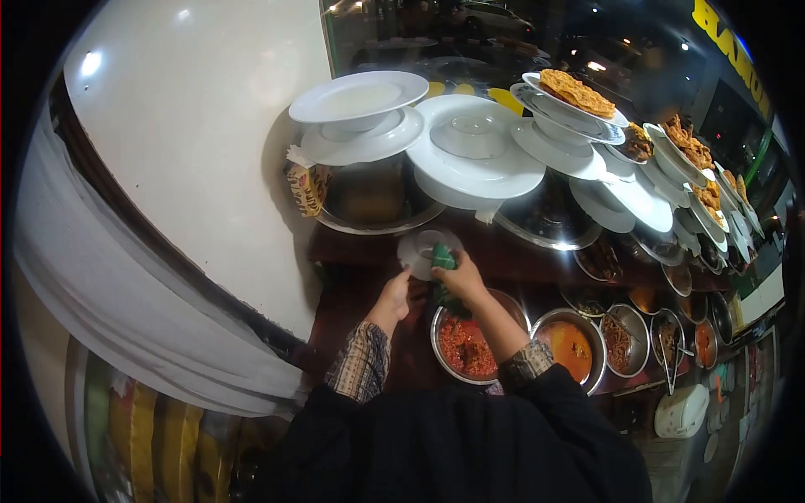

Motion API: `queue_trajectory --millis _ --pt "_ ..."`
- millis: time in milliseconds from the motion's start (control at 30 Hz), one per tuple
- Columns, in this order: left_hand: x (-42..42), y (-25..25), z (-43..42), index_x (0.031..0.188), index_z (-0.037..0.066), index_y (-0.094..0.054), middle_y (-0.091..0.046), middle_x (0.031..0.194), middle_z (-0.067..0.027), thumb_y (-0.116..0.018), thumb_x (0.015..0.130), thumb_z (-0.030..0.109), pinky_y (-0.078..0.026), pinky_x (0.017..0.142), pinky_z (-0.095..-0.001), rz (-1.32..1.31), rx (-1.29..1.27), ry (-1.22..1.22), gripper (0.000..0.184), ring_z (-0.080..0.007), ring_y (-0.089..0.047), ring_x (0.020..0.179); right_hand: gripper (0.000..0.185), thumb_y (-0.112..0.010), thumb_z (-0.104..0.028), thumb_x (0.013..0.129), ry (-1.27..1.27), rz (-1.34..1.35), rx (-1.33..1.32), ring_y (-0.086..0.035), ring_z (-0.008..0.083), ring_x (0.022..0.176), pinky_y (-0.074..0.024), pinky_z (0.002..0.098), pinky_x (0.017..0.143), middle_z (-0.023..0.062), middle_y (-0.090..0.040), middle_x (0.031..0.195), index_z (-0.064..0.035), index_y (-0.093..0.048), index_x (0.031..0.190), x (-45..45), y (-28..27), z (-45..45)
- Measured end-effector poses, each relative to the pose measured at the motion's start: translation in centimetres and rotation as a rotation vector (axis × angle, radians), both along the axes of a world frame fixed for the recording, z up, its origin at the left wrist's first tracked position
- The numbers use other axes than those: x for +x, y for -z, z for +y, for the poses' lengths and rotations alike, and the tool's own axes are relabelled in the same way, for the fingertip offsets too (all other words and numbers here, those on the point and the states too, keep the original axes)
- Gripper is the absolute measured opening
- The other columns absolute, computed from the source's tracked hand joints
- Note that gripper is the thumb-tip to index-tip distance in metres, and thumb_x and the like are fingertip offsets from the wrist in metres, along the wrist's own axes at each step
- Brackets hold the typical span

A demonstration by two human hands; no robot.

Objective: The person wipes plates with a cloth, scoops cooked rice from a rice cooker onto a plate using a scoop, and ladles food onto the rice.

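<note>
A small white plate (413, 254) is held up over the dark red shelf, with my left hand (392, 295) closed on its near left edge. My right hand (464, 278) is wrapped round a green cloth (442, 256) that touches the plate's right side. The cloth's lower end hangs over a metal bowl of red chili food (464, 344). Part of the cloth is hidden behind my right fingers.
Stacked white plates (352, 95) stand on the upper shelf, some at right bearing fried food (579, 90). Metal bowls, one with orange curry (568, 345), line the lower right. A white wall (201, 126) and curtain (142, 310) are at left.
</note>
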State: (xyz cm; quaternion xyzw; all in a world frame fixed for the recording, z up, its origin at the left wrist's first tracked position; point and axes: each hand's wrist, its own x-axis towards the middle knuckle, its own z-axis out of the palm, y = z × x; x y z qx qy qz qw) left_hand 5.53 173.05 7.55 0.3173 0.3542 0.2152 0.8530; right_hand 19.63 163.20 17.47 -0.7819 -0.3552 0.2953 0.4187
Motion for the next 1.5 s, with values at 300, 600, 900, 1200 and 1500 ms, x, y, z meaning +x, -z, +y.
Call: queue_trajectory --millis 300,600,900,1200,1500 --pt "-5.1 1.9 -1.5 0.123 0.001 -0.049 -0.059 0.115 -0.0096 -0.048 0.097 0.014 -0.046 0.092 -0.0364 -0.144 0.231 -0.282 0.029 -0.021 -0.058 0.105 0.063 -0.072 -0.025 0.079 -0.218 0.429 0.032 -0.061 0.0201 0.095 -0.0484 0.0319 0.082 0.0142 -0.062 0.108 0.0037 -0.046 0.129 -2.7 -3.1 -5.1" --pt "-16.3 -22.1 -5.2 0.128 -0.002 -0.047 -0.06 0.12 -0.0091 -0.052 0.095 0.011 -0.045 0.095 -0.0291 -0.214 0.724 -0.294 0.036 -0.0162 -0.057 0.11 0.039 -0.062 -0.023 0.088 -0.485 1.198 0.166 -0.064 0.021 0.089 -0.0536 0.0336 0.077 0.0117 -0.062 0.105 -0.0015 -0.052 0.119 -1.6 -6.7 -12.5" --pt "-8.1 -38.4 8.9 0.123 -0.002 -0.048 -0.056 0.114 -0.0134 -0.047 0.099 0.02 -0.054 0.082 -0.0399 -0.277 0.843 -0.368 0.033 -0.0255 -0.059 0.1 0.045 -0.066 -0.019 0.087 -0.496 1.128 0.174 -0.06 0.0139 0.093 -0.051 0.0294 0.08 0.0044 -0.06 0.104 -0.0029 -0.048 0.124 -3.5 -8.9 -16.5" --pt "-3.1 -38.7 16.4 0.122 -0.005 -0.04 -0.05 0.115 -0.0204 -0.045 0.099 0.013 -0.054 0.088 -0.0465 -0.186 0.586 -0.476 0.03 -0.0333 -0.056 0.103 0.06 -0.067 -0.023 0.084 -0.33 1.069 0.265 -0.063 0.0212 0.098 -0.0531 0.0341 0.085 0.0124 -0.061 0.111 -0.0006 -0.042 0.133 -2.0 -8.3 -21.3" --pt "-3.1 -37.7 18.0 0.113 -0.007 -0.048 -0.055 0.104 -0.0194 -0.046 0.099 0.016 -0.059 0.069 -0.039 0.086 0.663 -0.386 0.027 -0.0278 -0.062 0.084 0.059 -0.065 -0.024 0.086 -0.27 1.034 0.26 -0.063 0.0212 0.099 -0.0531 0.0334 0.086 0.0126 -0.061 0.113 -0.0007 -0.04 0.134 -2.3 -9.4 -22.6"
